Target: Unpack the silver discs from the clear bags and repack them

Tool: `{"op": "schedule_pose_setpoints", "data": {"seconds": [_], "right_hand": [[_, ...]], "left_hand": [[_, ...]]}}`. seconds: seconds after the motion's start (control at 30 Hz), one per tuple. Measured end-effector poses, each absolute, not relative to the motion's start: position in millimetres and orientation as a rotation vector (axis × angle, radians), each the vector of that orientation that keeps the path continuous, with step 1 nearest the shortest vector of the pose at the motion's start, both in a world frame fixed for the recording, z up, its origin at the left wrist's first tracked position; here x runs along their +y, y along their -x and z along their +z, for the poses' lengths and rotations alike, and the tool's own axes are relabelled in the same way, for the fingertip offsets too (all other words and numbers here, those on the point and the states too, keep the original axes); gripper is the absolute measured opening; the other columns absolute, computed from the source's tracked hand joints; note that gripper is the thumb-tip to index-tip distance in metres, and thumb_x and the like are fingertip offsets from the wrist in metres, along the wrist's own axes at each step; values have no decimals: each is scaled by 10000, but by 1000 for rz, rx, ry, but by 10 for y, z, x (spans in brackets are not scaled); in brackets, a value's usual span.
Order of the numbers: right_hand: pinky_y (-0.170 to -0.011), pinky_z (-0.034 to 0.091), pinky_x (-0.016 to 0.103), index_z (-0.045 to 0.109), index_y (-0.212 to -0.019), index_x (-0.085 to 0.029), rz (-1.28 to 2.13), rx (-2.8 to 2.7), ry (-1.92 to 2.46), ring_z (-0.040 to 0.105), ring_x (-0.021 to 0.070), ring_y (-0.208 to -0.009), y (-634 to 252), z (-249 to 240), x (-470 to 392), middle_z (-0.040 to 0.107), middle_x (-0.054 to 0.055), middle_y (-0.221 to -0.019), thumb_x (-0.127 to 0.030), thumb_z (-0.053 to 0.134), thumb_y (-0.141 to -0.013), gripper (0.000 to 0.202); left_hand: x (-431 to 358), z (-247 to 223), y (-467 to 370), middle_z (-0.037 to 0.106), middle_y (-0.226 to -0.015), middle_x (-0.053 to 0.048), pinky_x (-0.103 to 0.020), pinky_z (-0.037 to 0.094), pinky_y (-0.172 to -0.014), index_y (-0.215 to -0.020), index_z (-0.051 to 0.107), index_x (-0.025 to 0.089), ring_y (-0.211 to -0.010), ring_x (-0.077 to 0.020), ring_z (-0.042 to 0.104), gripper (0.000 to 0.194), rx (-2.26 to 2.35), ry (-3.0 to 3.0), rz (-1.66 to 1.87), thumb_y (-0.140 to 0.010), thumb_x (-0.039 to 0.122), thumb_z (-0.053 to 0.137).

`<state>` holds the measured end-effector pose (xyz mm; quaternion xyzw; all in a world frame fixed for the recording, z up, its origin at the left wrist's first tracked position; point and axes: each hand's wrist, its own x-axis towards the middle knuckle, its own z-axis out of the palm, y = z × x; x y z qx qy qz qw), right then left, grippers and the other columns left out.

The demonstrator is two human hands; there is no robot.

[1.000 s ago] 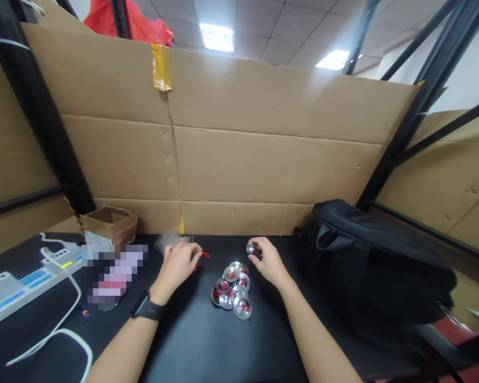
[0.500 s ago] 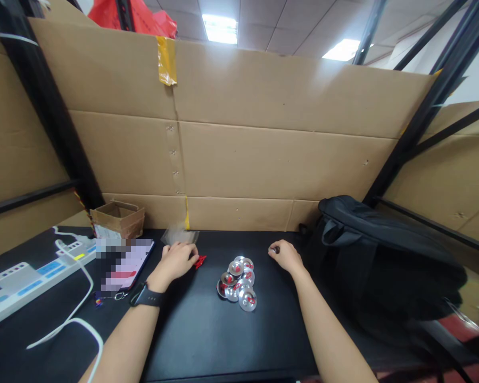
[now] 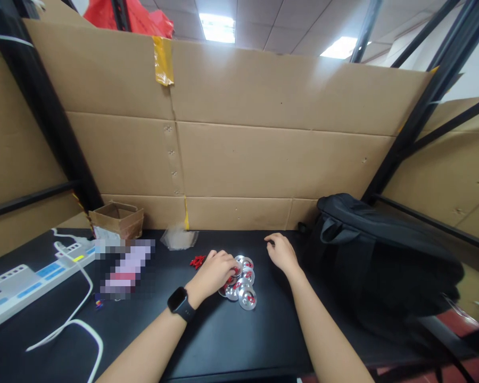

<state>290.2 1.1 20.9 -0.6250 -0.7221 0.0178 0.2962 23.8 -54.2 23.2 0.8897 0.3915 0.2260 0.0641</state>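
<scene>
Round silver metal discs with red marks (image 3: 247,297) lie in an overlapping pile on the black tabletop. Over the pile's upper left part is my left hand (image 3: 219,268), a dark watch on its wrist, its fingertips closed at one of the discs. Small red pieces (image 3: 197,261) form a little heap just left of that hand. To the right of the pile, apart from it, my right hand (image 3: 281,252) hovers with its fingers curved and spread, nothing visible between them.
A clear plastic bag (image 3: 179,238) and a small open cardboard box (image 3: 117,218) stand towards the back left. On the left lie a white power strip (image 3: 35,279) with cables and a pixelated flat item (image 3: 125,271). A black backpack (image 3: 383,266) fills the right side.
My left hand has moved right, from the red pieces onto the disc pile. My right hand has opened and shifted slightly, and the small shiny thing in its fingers is no longer seen.
</scene>
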Motion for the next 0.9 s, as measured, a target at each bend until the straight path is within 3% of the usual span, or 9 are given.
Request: {"op": "schedule_pose_setpoints", "data": {"seconds": [0.27,0.4,0.47,0.73,0.9], "right_hand": [[-902,490,374,708,-1023,-241,302,-1947,1278,620,221,-1053,-2638,251,-77,672,61,-1112,-173,579,-862,217],[-844,533,355,595,-1268,-259,687,-1947,941,646,225,-1071,-2404,329,-247,672,73,-1200,-296,771,-769,530],[-869,541,369,588,-1273,-258,829,-1920,827,650,240,-1105,-2271,337,-320,665,81,-1238,-336,828,-714,613],[-825,580,356,630,-1099,-210,996,-1667,765,715,226,-950,-1969,262,-407,715,72,-1071,-299,809,-706,441],[-753,577,323,636,-1096,-215,743,-1754,857,698,210,-896,-2081,361,-379,713,63,-1000,-215,727,-710,397]], "left_hand": [[-517,229,-211,703,-838,-25,-376,323,-859,-811,674,239,-909,-216,577,143,1244,-2585,739,-912,210,577],[-473,289,-159,709,-913,-22,-365,388,-893,-865,657,238,-944,-207,598,105,1214,-2287,1045,-913,271,569],[-443,310,-134,699,-937,-28,-347,433,-881,-891,627,221,-939,-199,619,90,1167,-2081,1213,-900,297,578],[-394,278,-181,671,-891,-36,-294,484,-812,-877,559,190,-888,-180,643,176,1008,-1791,1360,-858,348,636],[-340,291,-46,656,-848,-27,-314,475,-838,-802,527,203,-846,-179,626,181,1192,-1813,1510,-900,354,548]]}}
